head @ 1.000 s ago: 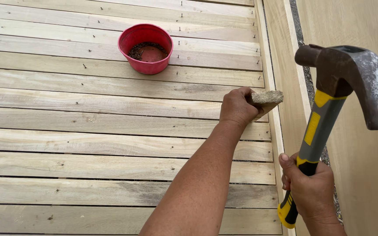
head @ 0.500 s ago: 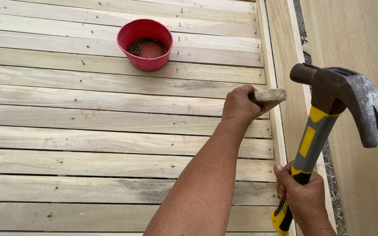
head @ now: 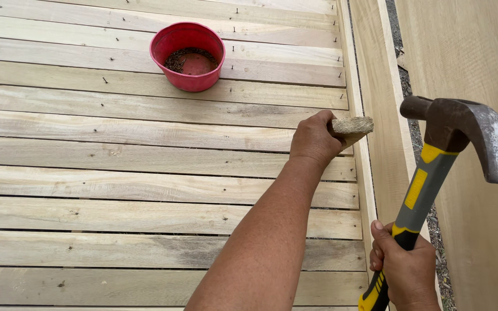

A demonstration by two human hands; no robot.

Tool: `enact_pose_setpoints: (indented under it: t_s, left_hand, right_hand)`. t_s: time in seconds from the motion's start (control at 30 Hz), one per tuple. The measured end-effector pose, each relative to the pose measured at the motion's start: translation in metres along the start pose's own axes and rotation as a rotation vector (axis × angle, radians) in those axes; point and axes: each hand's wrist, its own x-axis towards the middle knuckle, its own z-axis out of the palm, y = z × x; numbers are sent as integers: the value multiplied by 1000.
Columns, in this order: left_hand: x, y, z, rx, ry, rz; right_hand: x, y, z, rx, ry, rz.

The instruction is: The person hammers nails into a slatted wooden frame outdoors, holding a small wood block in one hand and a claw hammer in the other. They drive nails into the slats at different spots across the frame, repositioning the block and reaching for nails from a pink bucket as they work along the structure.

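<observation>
Your single head-worn camera looks steeply down and forward over the slatted wooden boards (head: 145, 178), close enough that your left hand (head: 313, 140) and right hand (head: 406, 269) fill the lower right of the view, with the red bowl (head: 188, 56) near the top edge.

No packages, labels, signs or screens show anywhere in this view. The nearest thing to a container is a round red bowl (head: 187, 56) standing on the pale wooden planks (head: 116, 173) at the upper middle, plain-sided and unmarked, with small dark bits lying in its bottom.
</observation>
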Motion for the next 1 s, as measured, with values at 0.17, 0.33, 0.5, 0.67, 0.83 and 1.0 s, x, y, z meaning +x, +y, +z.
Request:
enact_pose_setpoints:
  t_s: [0.17,0.33,0.5,0.67,0.83,1.0]
  left_hand:
    - [4,5,-3,134,-7,55]
    - [16,9,-5,133,-47,-7]
    - [25,9,-7,161,-56,-10]
    - [37,7,-13,166,-65,19]
    - [55,5,-13,165,-90,-10]
    - [79,2,-17,128,-98,-52]
  right_hand:
    - [17,34,4,-118,6,162]
    - [43,63,11,-262,14,205]
    - [64,80,14,-267,-5,235]
    - [60,98,12,-261,-17,292]
    - [54,104,26,-327,-11,330]
    - [47,114,52,-496,4,309]
